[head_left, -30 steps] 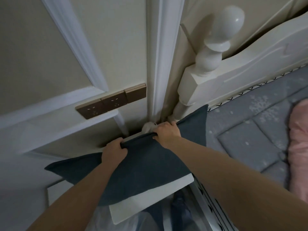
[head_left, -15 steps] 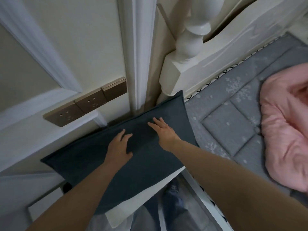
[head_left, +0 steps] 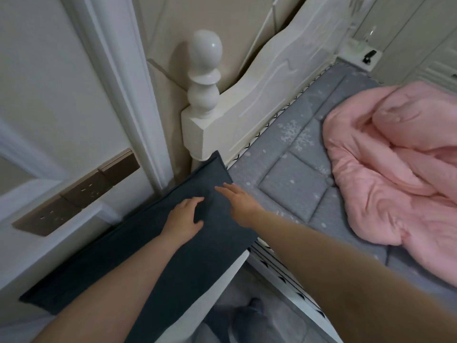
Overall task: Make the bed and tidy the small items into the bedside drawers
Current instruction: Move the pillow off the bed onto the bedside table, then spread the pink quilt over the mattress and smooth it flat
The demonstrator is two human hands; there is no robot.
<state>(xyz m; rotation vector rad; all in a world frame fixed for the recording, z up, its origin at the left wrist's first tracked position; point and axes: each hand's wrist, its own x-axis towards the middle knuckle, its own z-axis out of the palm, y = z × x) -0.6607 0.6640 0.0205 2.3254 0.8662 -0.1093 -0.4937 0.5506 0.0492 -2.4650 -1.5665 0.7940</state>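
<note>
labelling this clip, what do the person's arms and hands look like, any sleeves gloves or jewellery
Both forearms are bare as far as the frame shows, with no sleeve in view. The left hand and right hand wear no gloves, and no rings, watch or bracelet can be seen.

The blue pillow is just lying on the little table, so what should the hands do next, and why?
Probably grip the dark blue pillow with both hands, left hand and right hand, and lift it onto the grey mattress. Both lie flat, and the bed has no pillow.

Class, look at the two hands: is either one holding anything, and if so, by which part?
Nothing is held. The left hand rests flat on the dark cushion, fingers relaxed; the right hand lies open at its right edge, gripping nothing.
</note>
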